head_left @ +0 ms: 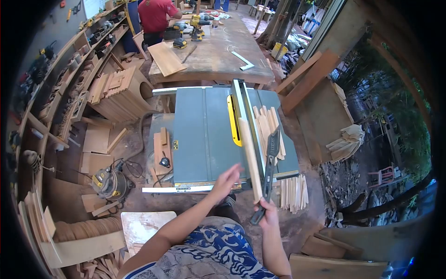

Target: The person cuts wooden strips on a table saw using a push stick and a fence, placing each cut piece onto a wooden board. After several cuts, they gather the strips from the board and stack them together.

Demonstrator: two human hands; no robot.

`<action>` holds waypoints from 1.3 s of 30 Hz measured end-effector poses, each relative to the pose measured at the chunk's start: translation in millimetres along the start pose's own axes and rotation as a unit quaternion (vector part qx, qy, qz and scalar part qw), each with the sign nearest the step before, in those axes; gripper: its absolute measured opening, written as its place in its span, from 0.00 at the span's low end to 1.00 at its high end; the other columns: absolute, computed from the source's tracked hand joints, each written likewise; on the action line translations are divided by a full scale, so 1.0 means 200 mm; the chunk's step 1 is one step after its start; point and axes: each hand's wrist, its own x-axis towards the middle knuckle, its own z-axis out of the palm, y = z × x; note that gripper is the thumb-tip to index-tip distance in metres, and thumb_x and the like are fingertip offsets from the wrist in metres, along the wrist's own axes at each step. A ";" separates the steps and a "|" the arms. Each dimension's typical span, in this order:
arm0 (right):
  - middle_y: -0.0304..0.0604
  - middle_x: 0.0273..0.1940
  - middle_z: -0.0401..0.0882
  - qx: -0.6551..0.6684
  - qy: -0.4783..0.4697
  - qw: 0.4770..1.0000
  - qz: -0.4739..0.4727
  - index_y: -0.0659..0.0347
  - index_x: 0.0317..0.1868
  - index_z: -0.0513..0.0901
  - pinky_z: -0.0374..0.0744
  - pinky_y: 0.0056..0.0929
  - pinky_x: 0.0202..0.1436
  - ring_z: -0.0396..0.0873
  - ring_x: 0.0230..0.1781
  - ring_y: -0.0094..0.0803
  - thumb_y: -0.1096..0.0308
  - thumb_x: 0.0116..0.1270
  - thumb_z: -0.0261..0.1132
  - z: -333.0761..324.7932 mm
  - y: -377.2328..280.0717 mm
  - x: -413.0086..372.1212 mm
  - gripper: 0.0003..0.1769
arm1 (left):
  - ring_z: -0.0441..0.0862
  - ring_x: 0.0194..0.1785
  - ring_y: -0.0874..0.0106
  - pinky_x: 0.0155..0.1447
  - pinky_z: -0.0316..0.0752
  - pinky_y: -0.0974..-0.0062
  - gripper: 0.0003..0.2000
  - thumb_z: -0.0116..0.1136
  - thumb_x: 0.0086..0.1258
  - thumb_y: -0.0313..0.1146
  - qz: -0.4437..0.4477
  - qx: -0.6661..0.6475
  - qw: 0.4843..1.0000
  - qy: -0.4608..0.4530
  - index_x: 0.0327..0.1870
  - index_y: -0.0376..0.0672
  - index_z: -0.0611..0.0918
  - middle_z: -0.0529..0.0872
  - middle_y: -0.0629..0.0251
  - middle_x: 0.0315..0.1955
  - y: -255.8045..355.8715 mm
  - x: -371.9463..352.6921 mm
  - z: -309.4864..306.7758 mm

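On the grey table saw (190,135), a long pale wooden strip (251,160) lies along the metal fence (253,116), its far end near the yellow insert (233,121). My right hand (268,213) is closed round the near end of a dark push stick (269,172) beside the strip's near end. My left hand (227,180) is just left of the strip, fingers spread and holding nothing. Thin cut strips (267,123) lie on the saw right of the fence. The saw blade cannot be made out.
Beyond the saw stands a workbench (218,51) with drills (197,32) and a metal square (242,61). A person in red (155,16) stands at its left. Stacked boards (118,93) and a shop vacuum (111,182) are on the left; more strips (293,193) lie at the right.
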 end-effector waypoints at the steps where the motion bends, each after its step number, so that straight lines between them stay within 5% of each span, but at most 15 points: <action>1: 0.48 0.36 0.87 -0.005 0.000 1.000 0.001 0.63 0.55 0.82 0.81 0.30 0.34 0.81 0.29 0.34 0.73 0.73 0.70 0.06 0.04 -0.03 0.13 | 0.79 0.42 0.82 0.41 0.75 0.84 0.23 0.55 0.87 0.43 0.039 -0.048 0.998 0.009 0.75 0.40 0.77 0.87 0.65 0.57 0.03 0.04 0.01; 4: 0.44 0.35 0.86 -0.055 0.020 0.998 -0.027 0.65 0.57 0.83 0.80 0.28 0.35 0.81 0.29 0.30 0.74 0.73 0.70 0.13 0.18 -0.07 0.14 | 0.79 0.39 0.81 0.42 0.76 0.81 0.24 0.55 0.87 0.43 0.036 0.003 0.999 0.023 0.76 0.43 0.76 0.90 0.66 0.51 0.04 0.10 -0.04; 5: 0.42 0.34 0.85 -0.154 0.036 0.981 -0.116 0.65 0.57 0.83 0.80 0.28 0.36 0.81 0.28 0.28 0.75 0.74 0.69 0.13 0.22 -0.08 0.14 | 0.82 0.47 0.79 0.49 0.79 0.78 0.23 0.55 0.86 0.42 0.008 0.005 1.000 0.009 0.76 0.45 0.76 0.88 0.64 0.57 0.03 0.10 -0.08; 8: 0.41 0.37 0.84 -0.299 0.094 0.919 -0.240 0.66 0.54 0.86 0.81 0.29 0.43 0.82 0.35 0.26 0.78 0.72 0.68 0.17 0.27 -0.12 0.11 | 0.83 0.57 0.76 0.56 0.80 0.75 0.23 0.54 0.86 0.41 -0.053 -0.175 0.983 0.024 0.77 0.46 0.74 0.86 0.63 0.61 0.07 0.03 -0.05; 11: 0.40 0.44 0.82 -0.446 0.134 0.795 -0.389 0.67 0.47 0.87 0.79 0.28 0.46 0.81 0.40 0.27 0.78 0.67 0.71 0.15 0.29 -0.13 0.09 | 0.83 0.61 0.73 0.61 0.80 0.68 0.25 0.53 0.85 0.39 -0.055 -0.204 0.977 -0.009 0.80 0.47 0.71 0.86 0.64 0.60 0.05 0.02 -0.08; 16: 0.52 0.48 0.85 -0.441 0.119 0.809 -0.370 0.66 0.47 0.88 0.79 0.37 0.61 0.84 0.52 0.44 0.78 0.66 0.71 0.11 0.36 -0.11 0.09 | 0.84 0.60 0.73 0.63 0.81 0.66 0.25 0.53 0.85 0.37 -0.055 -0.228 0.972 -0.021 0.80 0.48 0.70 0.85 0.67 0.58 -0.04 0.06 -0.15; 19: 0.41 0.42 0.83 -0.460 0.136 0.779 -0.404 0.66 0.47 0.85 0.80 0.29 0.48 0.82 0.41 0.29 0.77 0.70 0.69 0.07 0.41 -0.10 0.07 | 0.84 0.59 0.73 0.64 0.81 0.65 0.25 0.54 0.85 0.37 -0.075 -0.211 0.975 -0.002 0.80 0.47 0.71 0.84 0.69 0.56 -0.06 0.06 -0.17; 21: 0.36 0.36 0.82 -0.321 0.159 0.900 -0.249 0.64 0.48 0.84 0.77 0.24 0.37 0.79 0.32 0.21 0.74 0.73 0.68 0.03 0.41 -0.13 0.06 | 0.84 0.58 0.73 0.66 0.81 0.65 0.24 0.55 0.84 0.36 -0.072 -0.157 0.985 0.020 0.79 0.47 0.72 0.84 0.69 0.56 -0.05 0.06 -0.19; 25: 0.35 0.34 0.83 -0.355 0.206 0.872 -0.268 0.64 0.47 0.84 0.78 0.23 0.34 0.78 0.29 0.20 0.74 0.74 0.67 -0.06 0.36 -0.17 0.05 | 0.84 0.57 0.72 0.65 0.81 0.64 0.22 0.55 0.84 0.33 -0.057 -0.084 0.994 0.048 0.76 0.43 0.74 0.83 0.69 0.56 -0.04 0.06 -0.20; 27: 0.35 0.34 0.84 -0.293 0.194 0.899 -0.260 0.63 0.47 0.83 0.76 0.23 0.33 0.77 0.28 0.19 0.74 0.74 0.67 -0.10 0.35 -0.20 0.04 | 0.87 0.53 0.66 0.59 0.83 0.64 0.18 0.60 0.79 0.27 0.188 0.163 0.964 0.094 0.68 0.42 0.82 0.86 0.66 0.53 -0.04 0.06 -0.18; 28: 0.34 0.35 0.84 -0.229 0.180 0.923 -0.251 0.62 0.46 0.82 0.75 0.22 0.32 0.76 0.27 0.18 0.74 0.74 0.68 -0.11 0.34 -0.20 0.04 | 0.87 0.53 0.66 0.59 0.83 0.64 0.18 0.60 0.79 0.27 0.189 0.161 0.964 0.092 0.68 0.42 0.82 0.86 0.66 0.53 -0.02 0.08 -0.17; 30: 0.34 0.35 0.83 -0.220 0.180 0.922 -0.261 0.61 0.46 0.81 0.74 0.22 0.32 0.75 0.26 0.18 0.75 0.74 0.68 -0.12 0.32 -0.21 0.04 | 0.89 0.50 0.59 0.53 0.85 0.64 0.17 0.66 0.68 0.23 0.429 0.477 0.765 0.062 0.58 0.43 0.87 0.88 0.62 0.49 0.02 0.09 -0.18; 31: 0.34 0.34 0.82 -0.209 0.177 0.922 -0.273 0.60 0.45 0.81 0.73 0.22 0.31 0.74 0.26 0.18 0.75 0.73 0.68 -0.12 0.31 -0.22 0.04 | 0.89 0.51 0.57 0.52 0.88 0.64 0.18 0.69 0.59 0.22 0.458 0.491 0.740 0.051 0.51 0.47 0.89 0.89 0.61 0.46 -0.02 0.13 -0.17; 34: 0.34 0.33 0.80 -0.188 0.188 0.929 -0.260 0.60 0.45 0.80 0.74 0.22 0.32 0.75 0.26 0.20 0.76 0.74 0.67 -0.14 0.28 -0.24 0.04 | 0.89 0.56 0.60 0.55 0.89 0.64 0.18 0.68 0.59 0.22 0.475 0.547 0.689 -0.028 0.52 0.48 0.89 0.89 0.65 0.48 -0.22 0.26 -0.26; 39: 0.34 0.32 0.78 -0.221 0.203 0.921 -0.248 0.61 0.46 0.80 0.75 0.23 0.32 0.76 0.25 0.21 0.76 0.74 0.66 -0.24 0.30 -0.29 0.04 | 0.89 0.59 0.61 0.56 0.89 0.65 0.17 0.67 0.60 0.23 0.450 0.566 0.687 -0.072 0.51 0.49 0.88 0.88 0.67 0.50 -0.37 0.39 -0.31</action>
